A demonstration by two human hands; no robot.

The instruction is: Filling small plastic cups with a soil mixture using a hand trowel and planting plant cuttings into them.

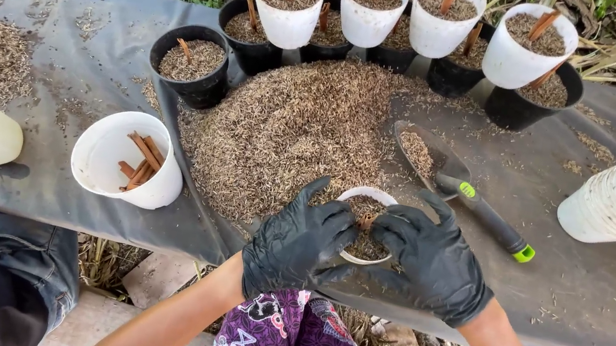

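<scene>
Risk: both gloved hands, left hand (302,241) and right hand (432,260), clamp the white pot (364,227) beside the husk heap (290,132); uneven pressure likely tilts it, spilling fill and unseating its stick (367,222).

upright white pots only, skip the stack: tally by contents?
Back-row pots, filled, stick in: 4
Held pot, filled, between left hand and right hand: 1
Pot of loose sticks: 1
Total: 6
</scene>
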